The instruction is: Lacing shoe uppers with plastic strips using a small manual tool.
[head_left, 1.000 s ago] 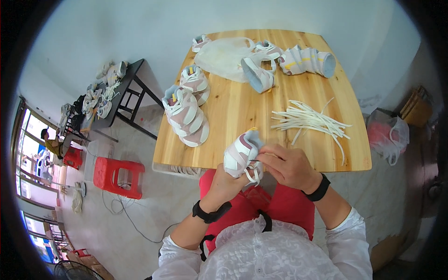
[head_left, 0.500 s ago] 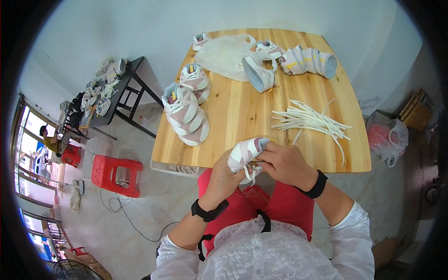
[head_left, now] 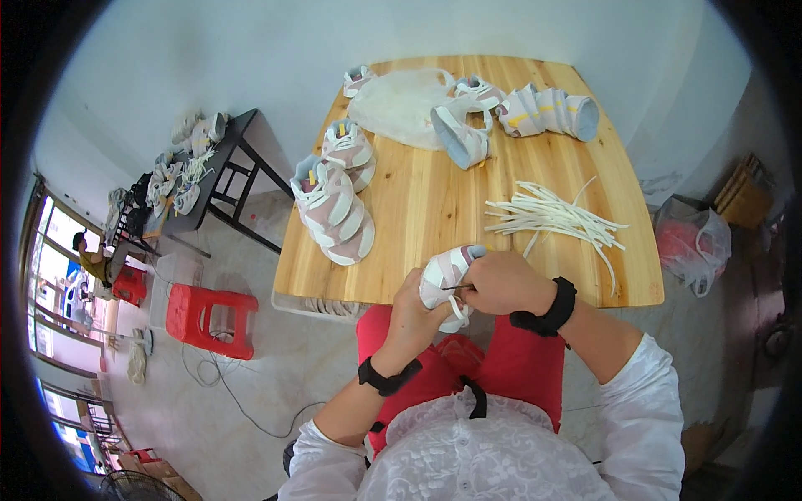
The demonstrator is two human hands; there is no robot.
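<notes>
At the table's near edge, my left hand (head_left: 408,319) is closed round a small white and pale pink shoe upper (head_left: 439,274). A white shoelace (head_left: 456,317) hangs in loops from its near side. My right hand (head_left: 508,285) is closed against the upper's right side. From its fingers a thin dark rod-like tool (head_left: 454,288) points left across the upper; its handle end is hidden in the hand. Beyond my right hand lies a loose pile of white shoelaces (head_left: 551,219) on the wooden table (head_left: 418,213).
Laced shoe uppers (head_left: 332,209) are stacked at the table's left. A translucent plastic bag (head_left: 399,107) and nested uppers (head_left: 547,113) lie at the back. A red stool (head_left: 209,321) and cables (head_left: 225,384) are on the floor at left. Another person (head_left: 93,259) sits far left.
My right hand has turned over, its back now upward, and the thin dark tool shows across the upper. The left hand and the upper have shifted slightly right.
</notes>
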